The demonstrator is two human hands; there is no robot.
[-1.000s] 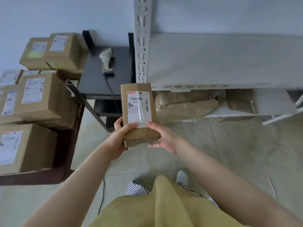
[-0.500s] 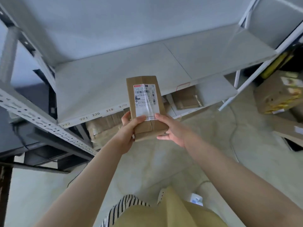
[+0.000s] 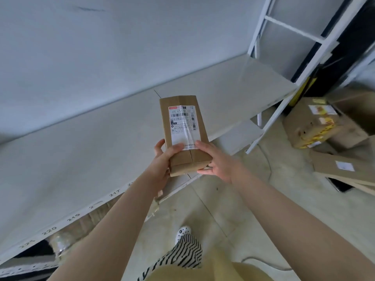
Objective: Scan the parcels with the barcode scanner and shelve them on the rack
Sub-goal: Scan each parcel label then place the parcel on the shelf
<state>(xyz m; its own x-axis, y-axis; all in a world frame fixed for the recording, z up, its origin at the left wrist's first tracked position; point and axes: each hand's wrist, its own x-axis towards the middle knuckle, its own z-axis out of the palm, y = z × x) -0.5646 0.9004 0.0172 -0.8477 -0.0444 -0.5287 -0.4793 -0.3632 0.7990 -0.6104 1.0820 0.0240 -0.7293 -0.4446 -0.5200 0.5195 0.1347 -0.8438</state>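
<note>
Nearest us, a yellow garment and a striped trouser leg fill the bottom edge, with a spotted shoe on the pale tiled floor. Our two bare arms reach forward, and both hands grip the near end of a slim brown parcel: the left hand wraps its left side with the thumb on top, the right hand cups its right edge and underside. We hold the parcel in the air above the front edge of the rack, its white shipping label facing up. Numbers run along the shelf lip, 217 to 221 readable. Under the shelf at left we see wrapped packages, blurred. To the right, beyond the rack's white upright, cardboard boxes lie heaped on the floor. A pale wall closes the view behind.
</note>
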